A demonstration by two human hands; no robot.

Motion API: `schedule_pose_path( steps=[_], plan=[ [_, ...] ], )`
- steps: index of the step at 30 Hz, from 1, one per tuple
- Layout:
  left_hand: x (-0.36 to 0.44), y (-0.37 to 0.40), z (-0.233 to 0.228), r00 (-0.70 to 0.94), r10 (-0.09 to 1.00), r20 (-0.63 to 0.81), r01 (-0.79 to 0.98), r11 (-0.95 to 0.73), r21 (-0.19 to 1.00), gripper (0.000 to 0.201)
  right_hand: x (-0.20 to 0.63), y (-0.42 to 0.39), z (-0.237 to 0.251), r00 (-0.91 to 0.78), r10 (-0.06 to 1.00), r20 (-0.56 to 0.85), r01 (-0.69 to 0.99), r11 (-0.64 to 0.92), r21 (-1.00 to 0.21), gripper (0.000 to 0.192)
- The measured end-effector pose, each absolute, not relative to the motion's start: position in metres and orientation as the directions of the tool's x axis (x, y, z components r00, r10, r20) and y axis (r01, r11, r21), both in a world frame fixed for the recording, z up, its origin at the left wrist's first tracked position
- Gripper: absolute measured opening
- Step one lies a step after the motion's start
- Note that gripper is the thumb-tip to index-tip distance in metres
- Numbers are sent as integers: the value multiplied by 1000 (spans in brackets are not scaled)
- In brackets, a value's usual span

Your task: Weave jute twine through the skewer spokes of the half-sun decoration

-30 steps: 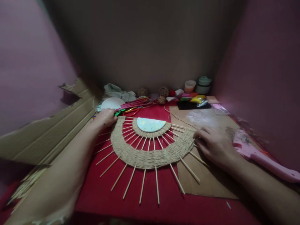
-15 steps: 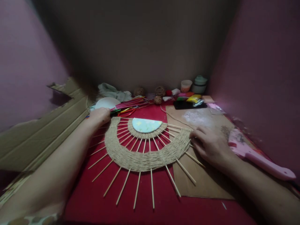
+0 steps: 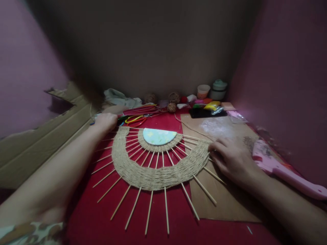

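Resting 2 hands on 1 woven fan (image 3: 155, 175); L fingers (image 3: 108, 119) curled, R fingers (image 3: 217, 149) flat.

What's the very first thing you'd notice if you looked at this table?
A big half-round woven fan shape lies in the middle of the red table, with thin wooden sticks poking out like sun rays and a pale half-circle at its centre. The left hand rests at its far left end and the right hand touches its right end. A pink paddle lies at the right edge.
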State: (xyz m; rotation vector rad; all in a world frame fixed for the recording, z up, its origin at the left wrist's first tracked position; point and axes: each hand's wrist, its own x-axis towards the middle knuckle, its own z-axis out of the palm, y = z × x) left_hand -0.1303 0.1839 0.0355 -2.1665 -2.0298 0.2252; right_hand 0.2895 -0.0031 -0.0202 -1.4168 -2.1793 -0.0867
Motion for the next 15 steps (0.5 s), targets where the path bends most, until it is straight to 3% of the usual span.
schedule_pose_path(
  steps=[4,8,15],
  plan=[
    [-134,184,35,42,999,-10,932,-42,-361,33,288,-4,-21,-301,826,476,863,448,-232,14],
    [-132,185,32,2,1000,-28,914,-13,-406,34,289,-3,-20,-314,828,464,860,455,-231,15],
    [-122,179,50,86,988,-131,956,-119,-268,32,291,-2,-19,-320,830,456,864,453,-218,14]
  ],
)
